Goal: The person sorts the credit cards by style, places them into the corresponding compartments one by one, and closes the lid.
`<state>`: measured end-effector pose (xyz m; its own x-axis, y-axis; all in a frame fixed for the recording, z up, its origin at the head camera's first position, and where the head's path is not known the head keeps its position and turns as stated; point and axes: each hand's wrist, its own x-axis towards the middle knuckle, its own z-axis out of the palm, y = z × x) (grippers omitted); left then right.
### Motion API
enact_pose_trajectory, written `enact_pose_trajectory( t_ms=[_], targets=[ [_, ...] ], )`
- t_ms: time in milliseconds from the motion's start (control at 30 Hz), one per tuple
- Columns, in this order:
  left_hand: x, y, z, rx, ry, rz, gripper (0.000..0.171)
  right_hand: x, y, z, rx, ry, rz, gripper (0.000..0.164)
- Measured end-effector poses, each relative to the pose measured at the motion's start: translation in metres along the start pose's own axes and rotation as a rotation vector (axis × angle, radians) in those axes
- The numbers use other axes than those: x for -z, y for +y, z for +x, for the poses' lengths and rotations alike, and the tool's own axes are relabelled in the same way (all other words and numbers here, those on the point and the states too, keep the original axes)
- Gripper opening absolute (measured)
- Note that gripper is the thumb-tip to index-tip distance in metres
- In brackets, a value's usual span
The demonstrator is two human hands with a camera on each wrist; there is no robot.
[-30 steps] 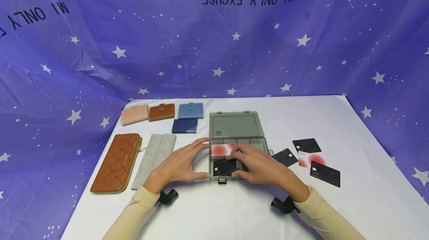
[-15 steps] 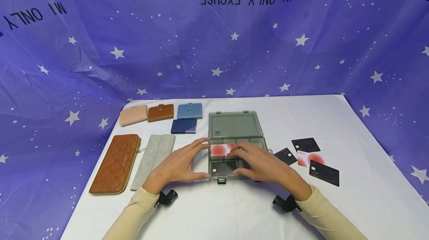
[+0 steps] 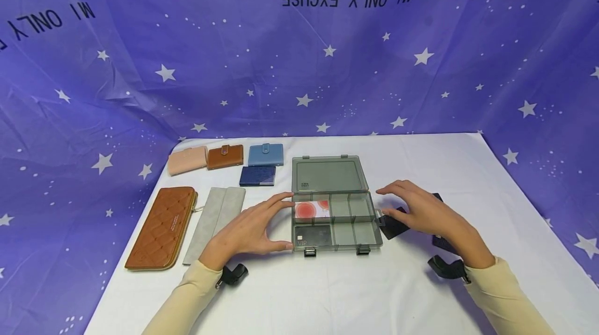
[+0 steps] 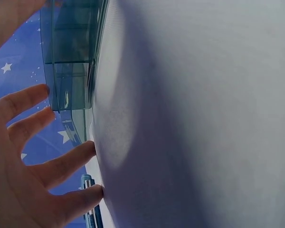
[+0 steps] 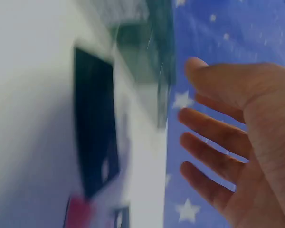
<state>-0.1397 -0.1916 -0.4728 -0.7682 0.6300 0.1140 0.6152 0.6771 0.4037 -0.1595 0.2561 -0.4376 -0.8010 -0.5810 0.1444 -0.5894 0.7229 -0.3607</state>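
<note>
My left hand (image 3: pixel 250 228) rests at the left side of a grey translucent divided box (image 3: pixel 357 235), thumb and fingers spread against its wall; the left wrist view shows its fingertips (image 4: pixel 42 91) at the box's end. Inside, a white-and-red card (image 3: pixel 311 210) lies in the back left part, and a black VIP card (image 3: pixel 313 236) lies in the front left. My right hand (image 3: pixel 423 210) hovers right of the box with nothing in its fingers. Below it is a loose black card (image 3: pixel 394 224), also seen large and blurred in the right wrist view. Another black card (image 3: pixel 443 244) is mostly hidden behind the hand.
The box's lid (image 3: pixel 329 175) lies folded back. At left are a brown quilted wallet (image 3: pixel 161 228), a grey wallet (image 3: pixel 215 220), and pink (image 3: pixel 188 160), brown (image 3: pixel 225 157) and blue (image 3: pixel 265 155) card holders. A navy case (image 3: pixel 257 176) sits before the blue one.
My right hand has left the black card in the box's front left compartment and moved right, over the loose cards. The black card now lies flat inside. My left hand has stayed put.
</note>
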Motion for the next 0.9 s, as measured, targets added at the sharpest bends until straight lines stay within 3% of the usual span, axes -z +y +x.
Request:
enact_pose_trajectory(
  t_ms=[300,700,900],
  targets=[
    [0.001,0.001,0.0,0.001,-0.015,-0.01,0.093,0.002,0.034,-0.027,-0.058,-0.138,-0.027,0.057],
    [0.001,0.0,0.0,-0.007,-0.006,-0.009,0.093,-0.007,0.049,-0.035,0.022,-0.087,-0.023,0.05],
    [0.001,0.001,0.0,-0.012,0.001,-0.011,0.093,-0.009,0.052,-0.038,-0.021,-0.072,-0.041,0.046]
  ],
)
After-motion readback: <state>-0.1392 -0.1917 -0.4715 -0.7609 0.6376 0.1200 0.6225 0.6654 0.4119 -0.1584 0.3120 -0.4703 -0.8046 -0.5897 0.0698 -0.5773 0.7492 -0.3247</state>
